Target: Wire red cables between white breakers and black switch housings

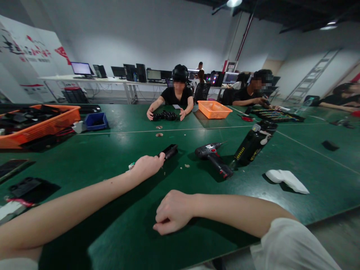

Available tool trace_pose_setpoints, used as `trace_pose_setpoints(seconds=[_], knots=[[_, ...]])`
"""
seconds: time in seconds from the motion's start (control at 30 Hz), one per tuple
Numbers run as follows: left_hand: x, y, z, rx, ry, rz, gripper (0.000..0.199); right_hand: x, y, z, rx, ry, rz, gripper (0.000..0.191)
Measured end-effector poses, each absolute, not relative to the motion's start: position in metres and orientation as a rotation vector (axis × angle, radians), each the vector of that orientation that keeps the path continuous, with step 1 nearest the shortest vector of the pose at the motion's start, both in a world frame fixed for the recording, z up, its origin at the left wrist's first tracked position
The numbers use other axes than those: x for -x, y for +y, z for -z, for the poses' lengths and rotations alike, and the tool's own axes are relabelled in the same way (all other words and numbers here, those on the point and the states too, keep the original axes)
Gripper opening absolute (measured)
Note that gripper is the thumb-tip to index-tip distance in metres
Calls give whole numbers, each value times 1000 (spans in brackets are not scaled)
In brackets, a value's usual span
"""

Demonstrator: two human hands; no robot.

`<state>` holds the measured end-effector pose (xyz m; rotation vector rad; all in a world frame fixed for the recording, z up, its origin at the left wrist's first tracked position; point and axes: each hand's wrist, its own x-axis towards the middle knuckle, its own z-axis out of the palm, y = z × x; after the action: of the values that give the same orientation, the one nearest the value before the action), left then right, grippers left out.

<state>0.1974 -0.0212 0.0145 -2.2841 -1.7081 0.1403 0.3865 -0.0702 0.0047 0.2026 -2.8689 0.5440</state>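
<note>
My left hand (147, 167) is clamping round a black part (170, 150) — just left of the cordless drill (212, 155) on the green table (135, 232) — while my right hand (174, 212) is curling closed, its palm hidden.

No words read clearly: yellow capitals on the black bottle (254, 144) at 3 o'clock, red-and-black characters (blurred) on the white banner (35, 56) at 10.

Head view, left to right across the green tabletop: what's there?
Left orange basket → blue bin → left hand → black part it holds → power drill → black bottle → white piece.
</note>
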Motion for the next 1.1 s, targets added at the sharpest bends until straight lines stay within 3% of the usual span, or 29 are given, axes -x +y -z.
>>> trace_pose_setpoints(seconds=[0.5,0.93,1.1], knots=[[-17,-31,-23,1643,-2577,-59,54,-387,-71,0,-199,-2883,-554,46],[-20,-41,-35,1532,-2617,51,58,-387,-71,-2,-188,-2893,-589,47],[-23,-34,-43,1560,-2340,112,65,-386,-71,-2,-204,-2897,-610,46]])
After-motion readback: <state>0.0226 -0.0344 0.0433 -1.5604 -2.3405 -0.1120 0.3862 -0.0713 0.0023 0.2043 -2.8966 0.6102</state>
